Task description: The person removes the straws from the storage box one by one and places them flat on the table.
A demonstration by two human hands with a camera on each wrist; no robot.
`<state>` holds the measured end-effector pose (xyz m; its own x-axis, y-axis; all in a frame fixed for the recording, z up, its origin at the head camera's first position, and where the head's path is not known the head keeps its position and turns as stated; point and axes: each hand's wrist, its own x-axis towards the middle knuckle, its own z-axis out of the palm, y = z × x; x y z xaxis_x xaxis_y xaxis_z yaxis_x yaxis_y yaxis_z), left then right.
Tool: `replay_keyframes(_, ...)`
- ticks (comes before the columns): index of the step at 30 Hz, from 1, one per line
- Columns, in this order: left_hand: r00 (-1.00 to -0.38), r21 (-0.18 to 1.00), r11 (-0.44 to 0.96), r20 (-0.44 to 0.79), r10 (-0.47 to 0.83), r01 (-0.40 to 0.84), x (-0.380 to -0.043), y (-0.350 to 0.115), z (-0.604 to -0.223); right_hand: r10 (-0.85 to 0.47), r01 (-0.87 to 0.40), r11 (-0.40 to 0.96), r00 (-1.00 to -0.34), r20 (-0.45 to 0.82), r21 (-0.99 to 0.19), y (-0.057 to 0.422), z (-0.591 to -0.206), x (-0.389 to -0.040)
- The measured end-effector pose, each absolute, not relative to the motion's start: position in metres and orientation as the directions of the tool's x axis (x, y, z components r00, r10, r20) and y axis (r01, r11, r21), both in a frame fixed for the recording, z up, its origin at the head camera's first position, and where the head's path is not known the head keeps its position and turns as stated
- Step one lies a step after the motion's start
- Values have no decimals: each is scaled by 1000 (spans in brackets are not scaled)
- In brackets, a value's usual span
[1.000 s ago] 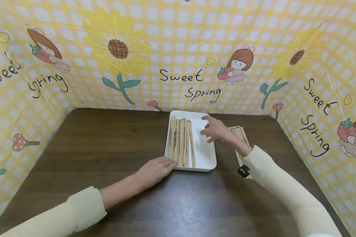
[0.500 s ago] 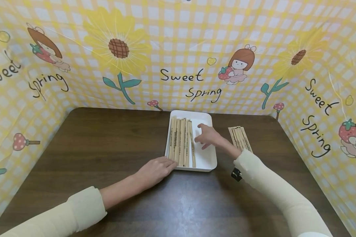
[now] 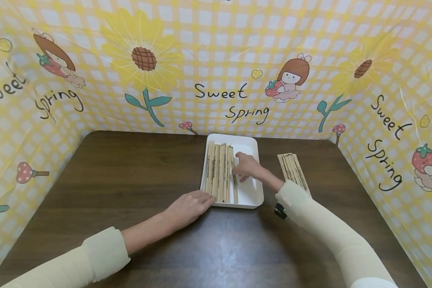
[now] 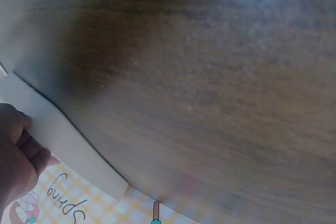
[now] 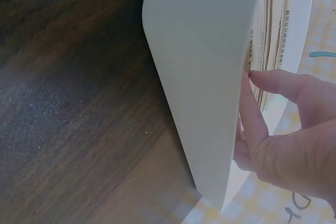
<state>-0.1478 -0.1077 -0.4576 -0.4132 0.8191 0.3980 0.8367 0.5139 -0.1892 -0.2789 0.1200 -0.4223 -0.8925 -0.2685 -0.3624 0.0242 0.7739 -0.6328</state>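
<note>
A white tray [image 3: 251, 192] holds several long, narrow, paper-wrapped sticks [image 3: 219, 172] with printed lettering, lying side by side along its left half. My left hand [image 3: 191, 206] holds the tray's near left corner; the left wrist view shows its fingers curled at the rim. My right hand [image 3: 249, 166] is over the tray's right half, its fingers bent and apart. Its fingertips are right at the rightmost wrapped stick [image 3: 235, 192]. In the right wrist view the tray's side wall hides part of these fingers [image 5: 256, 121].
On the dark wooden table [image 3: 137, 172], right of the tray, lies a second group of wrapped sticks [image 3: 293, 170], partly behind the right sleeve [image 3: 299, 200]. A yellow checked cloth [image 3: 216, 60] with printed figures stands round the back and sides.
My right hand has moved left and slightly nearer within the tray, up to the rightmost stick. More of the group on the right now shows. My left hand has stayed at the corner.
</note>
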Motion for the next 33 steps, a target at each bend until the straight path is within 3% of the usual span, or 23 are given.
replay_keyframes(33,-414,-191,511,387,824,838,-148,-107,-457,-238,5,833,-899,-368,-553,118,-416,-278)
